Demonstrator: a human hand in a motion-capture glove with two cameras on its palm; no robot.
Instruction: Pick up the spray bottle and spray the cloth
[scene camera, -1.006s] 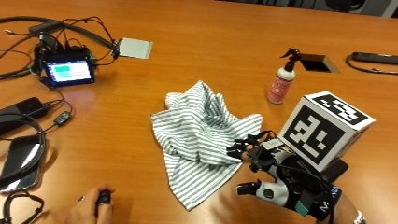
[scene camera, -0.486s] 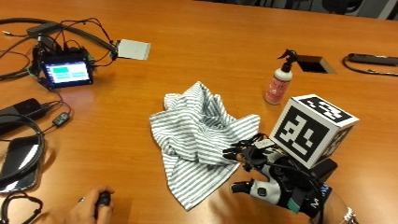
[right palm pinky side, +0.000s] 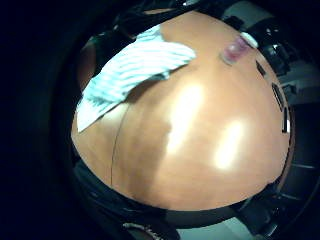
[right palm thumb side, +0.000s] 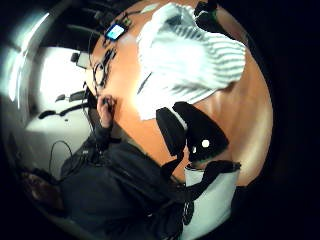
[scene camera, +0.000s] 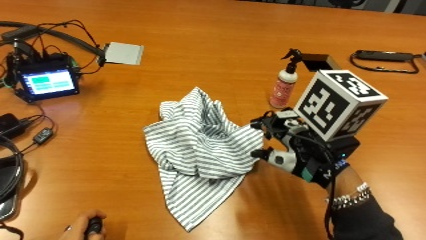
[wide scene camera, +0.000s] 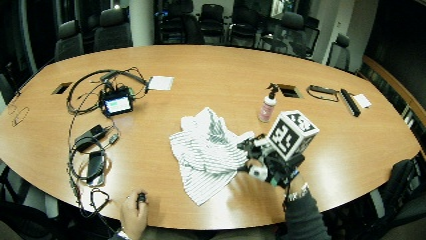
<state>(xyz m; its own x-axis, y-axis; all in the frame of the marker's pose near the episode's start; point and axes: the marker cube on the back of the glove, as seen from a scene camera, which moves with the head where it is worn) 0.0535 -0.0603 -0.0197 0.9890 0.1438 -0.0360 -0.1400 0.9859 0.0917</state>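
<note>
A crumpled white cloth with grey stripes (scene camera: 200, 150) lies mid-table; it also shows in the palm views (right palm thumb side: 190, 60) (right palm pinky side: 135, 70). The spray bottle (scene camera: 285, 85), pink with a white neck and black trigger head, stands upright beyond the cloth's right edge, also visible as a small bottle (right palm pinky side: 234, 50) (wide scene camera: 267, 107). My gloved right hand (scene camera: 293, 150) hovers at the cloth's right edge, between cloth and bottle, a short way in front of the bottle. Its fingers are spread and loosely bent, holding nothing. Its thumb (right palm thumb side: 197, 132) sticks out free over the bare table.
A small lit screen device (scene camera: 46, 82) with cables sits at the far left, with a grey pad (scene camera: 123, 52) beside it. A table cutout (scene camera: 319, 61) lies just behind the bottle, a black object (scene camera: 386, 55) further right. The bare left hand (scene camera: 86, 230) rests at the front edge.
My hand has moved forward along the cloth's right edge, away from the person and closer to the bottle. The cloth and bottle stay where they were.
</note>
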